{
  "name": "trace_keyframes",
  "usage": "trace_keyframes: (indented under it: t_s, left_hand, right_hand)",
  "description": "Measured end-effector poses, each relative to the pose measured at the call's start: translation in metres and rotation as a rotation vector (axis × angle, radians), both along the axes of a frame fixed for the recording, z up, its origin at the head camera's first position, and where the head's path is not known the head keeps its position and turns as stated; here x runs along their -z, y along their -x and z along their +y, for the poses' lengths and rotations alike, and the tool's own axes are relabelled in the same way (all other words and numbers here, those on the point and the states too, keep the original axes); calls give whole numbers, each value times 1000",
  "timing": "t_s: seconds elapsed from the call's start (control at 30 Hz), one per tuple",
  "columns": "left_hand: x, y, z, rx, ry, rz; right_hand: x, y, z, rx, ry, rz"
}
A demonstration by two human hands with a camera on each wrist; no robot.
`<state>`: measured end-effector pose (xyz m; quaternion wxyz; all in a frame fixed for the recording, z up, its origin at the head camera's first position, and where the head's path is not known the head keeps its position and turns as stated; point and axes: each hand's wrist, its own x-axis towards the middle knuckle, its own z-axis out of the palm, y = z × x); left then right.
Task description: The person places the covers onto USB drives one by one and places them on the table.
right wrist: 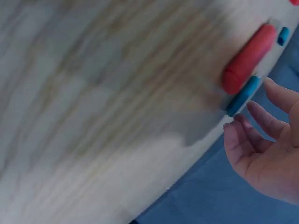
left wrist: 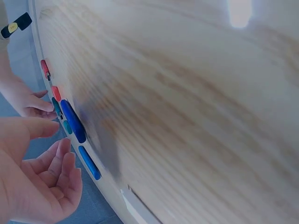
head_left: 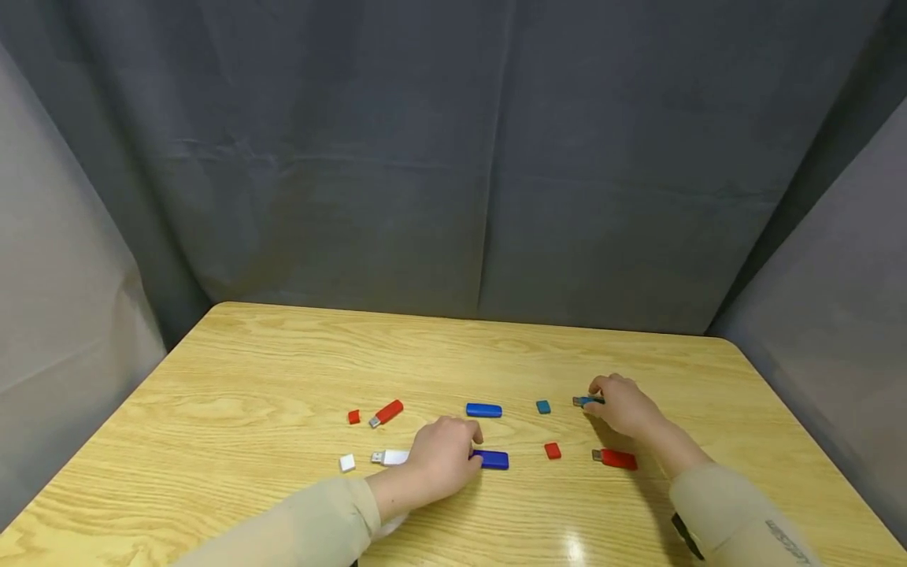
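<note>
A grey curtain (head_left: pixel 390 173) backs the wooden bench (head_left: pixel 248 457). My left hand (head_left: pixel 445 455), fingers apart, bends over a blue stick (head_left: pixel 495 460) mid-bench; my right hand (head_left: pixel 625 408), fingers likewise apart, over a teal stick (head_left: pixel 588 402) nearer the right edge.

A: What is the left hand (head_left: pixel 441 458) hiding in the head view?
B: It is covering the rear of the white USB stick (head_left: pixel 394 457).
A: And the right hand (head_left: pixel 625 408) is masking part of the teal USB stick (head_left: pixel 588 402).
B: The right wrist view's corner is cropping a red piece (right wrist: pixel 294 2).
</note>
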<state>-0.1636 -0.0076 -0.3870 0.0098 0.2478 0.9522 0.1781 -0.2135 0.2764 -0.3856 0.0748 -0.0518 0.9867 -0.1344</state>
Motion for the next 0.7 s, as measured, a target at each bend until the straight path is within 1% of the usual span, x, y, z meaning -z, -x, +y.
trace_keyframes:
  t_s: [0.2,0.37,0.5,0.6,0.7]
  left_hand:
    - [0,0,1,-1,-11,11]
    - [-4,2,10,9,-18,36]
    - [-10,10,26,16,-2,69]
    - [-14,18,40,19,24,96]
    - [-17,28,53,13,61,106]
  right_hand:
    - [5,6,5,13,6,-17]
    - [3,3,7,32,44,-58]
    - [1,-3,9,28,58,-68]
    - [0,-7,9,21,69,-68]
    - [-2,-11,7,21,76,-61]
